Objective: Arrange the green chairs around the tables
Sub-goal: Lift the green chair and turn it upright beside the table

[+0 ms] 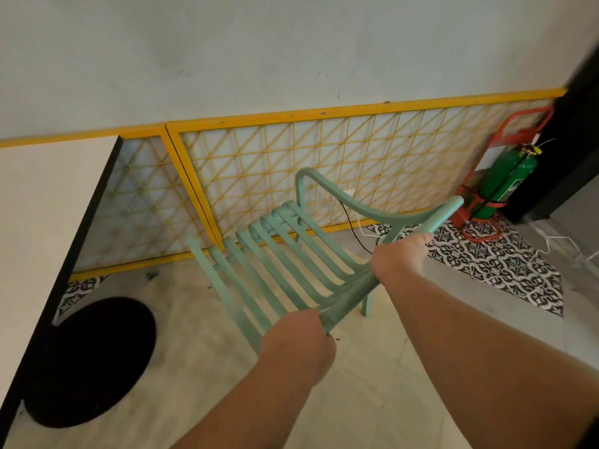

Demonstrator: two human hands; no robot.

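Note:
A pale green slatted chair (pixel 278 260) fills the middle of the head view, tilted, its seat slats running away from me toward the wall. My left hand (pixel 296 335) grips the chair's near edge at the lower end of its top rail. My right hand (pixel 400 257) grips the same rail higher up, below the curved armrest (pixel 327 189). One chair leg (pixel 368 303) shows under my right forearm. A white table (pixel 48 205) with a black edge stands at the left, beside the chair.
The table's round black base (pixel 87 361) sits on the floor at lower left. A yellow lattice panel (pixel 324 166) lines the wall behind the chair. A green extinguisher (pixel 505 179) in a red stand is at the right, with cables on patterned tiles (pixel 496 264).

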